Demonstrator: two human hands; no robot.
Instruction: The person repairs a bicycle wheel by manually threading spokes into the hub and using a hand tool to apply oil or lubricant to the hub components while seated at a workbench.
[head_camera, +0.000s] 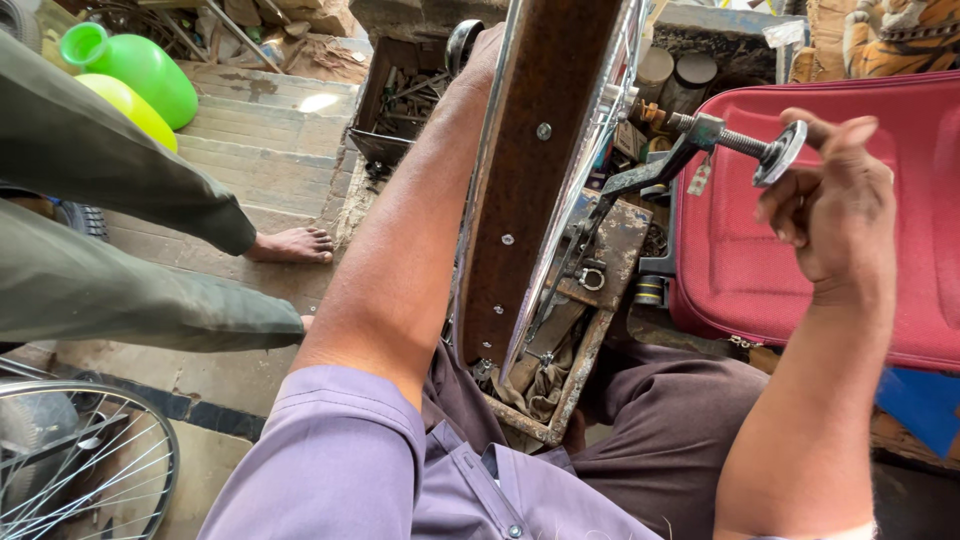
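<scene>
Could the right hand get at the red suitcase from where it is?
Probably yes: the right hand hangs just over the red suitcase with nothing between, though it holds a metal disc on a threaded rod.

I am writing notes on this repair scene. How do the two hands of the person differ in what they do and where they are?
The left hand reaches far forward and rests on the top of the wheel rim; the right hand is raised nearer, beside the red suitcase. The left hand is mostly hidden behind the rim, while the right hand shows plainly, fingers curled at the threaded axle. Both arms are bare.
</scene>
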